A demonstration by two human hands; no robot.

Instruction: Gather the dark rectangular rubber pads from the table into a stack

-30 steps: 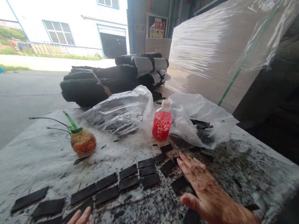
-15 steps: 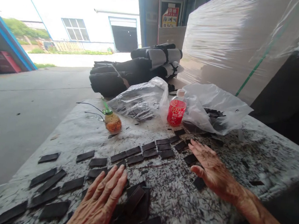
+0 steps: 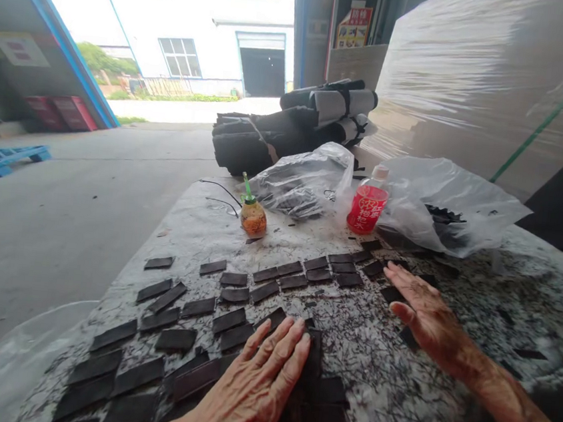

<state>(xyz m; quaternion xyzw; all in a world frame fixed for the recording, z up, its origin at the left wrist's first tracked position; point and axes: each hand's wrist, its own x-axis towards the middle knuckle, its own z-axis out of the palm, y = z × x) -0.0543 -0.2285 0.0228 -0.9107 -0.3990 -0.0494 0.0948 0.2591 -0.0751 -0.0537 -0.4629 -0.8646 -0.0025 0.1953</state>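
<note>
i keep my left hand (image 3: 253,382) and right hand (image 3: 426,313) open, flat, pressing evenly on the flat black rectangular strips (image 3: 230,320) near the red plastic bottle (image 3: 366,206).

A factory loading bay: shrink-wrapped pallet stack (image 3: 476,77), concrete yard (image 3: 60,214), blue pallet (image 3: 0,160).

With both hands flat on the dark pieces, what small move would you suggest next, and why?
Probably slide the left hand sideways to spread the overlapping flat black rectangular pieces beneath it; the farther ones lie singly in rows, while the right hand rests on scattered ones.
</note>
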